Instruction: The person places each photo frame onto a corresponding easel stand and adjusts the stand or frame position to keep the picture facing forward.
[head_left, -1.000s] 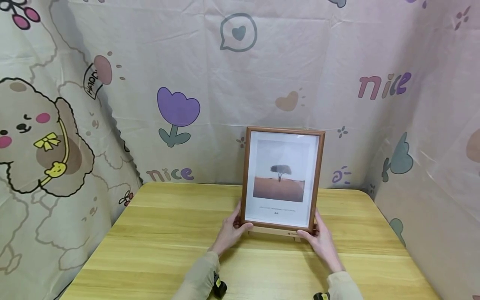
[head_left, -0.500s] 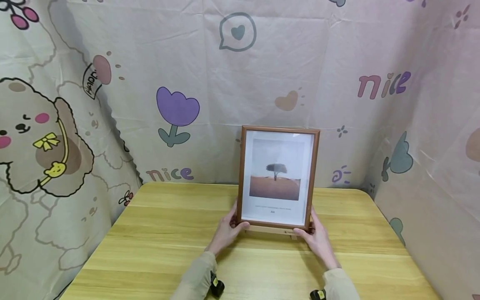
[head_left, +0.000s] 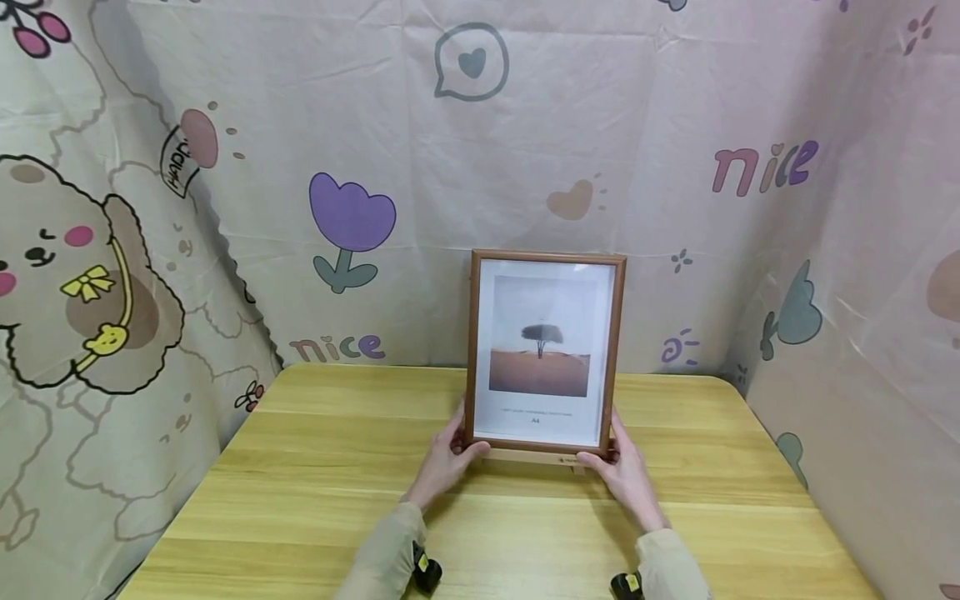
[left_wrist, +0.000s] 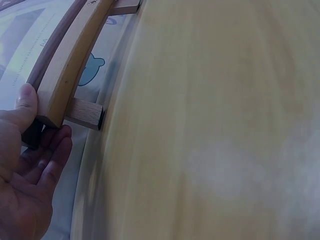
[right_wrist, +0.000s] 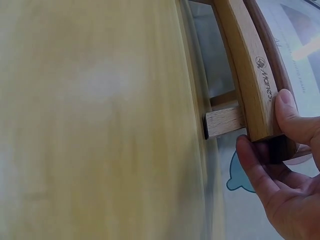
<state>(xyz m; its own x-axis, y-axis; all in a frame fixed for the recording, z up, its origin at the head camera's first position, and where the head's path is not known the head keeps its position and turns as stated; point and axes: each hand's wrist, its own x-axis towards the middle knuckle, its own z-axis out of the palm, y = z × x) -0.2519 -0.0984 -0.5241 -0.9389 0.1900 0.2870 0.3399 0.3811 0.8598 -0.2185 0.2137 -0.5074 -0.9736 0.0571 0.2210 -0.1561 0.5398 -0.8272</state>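
A brown picture frame point(head_left: 538, 342) with a print of a lone tree stands nearly upright at the back middle of the table. Its bottom edge rests on the wooden ledge point(right_wrist: 250, 70) of a small easel, whose short feet point(left_wrist: 85, 113) show in both wrist views. At the lower left corner my left hand point(head_left: 441, 468) grips it, thumb in front and fingers curled around behind. The lower right corner is held the same way by my right hand point(head_left: 630, 477), with the thumb point(right_wrist: 288, 107) on the frame's front edge. Most of the easel is hidden behind the frame.
The wood-grain table point(head_left: 337, 467) fills the foreground. A printed cloth point(head_left: 420, 167) hangs behind it and along both sides, close to the table's back edge. Black wrist cameras point(head_left: 426, 572) are strapped at both sleeves.
The picture frame has moved a little to the left with its easel, and both hands have moved along with it. Their hold looks the same.
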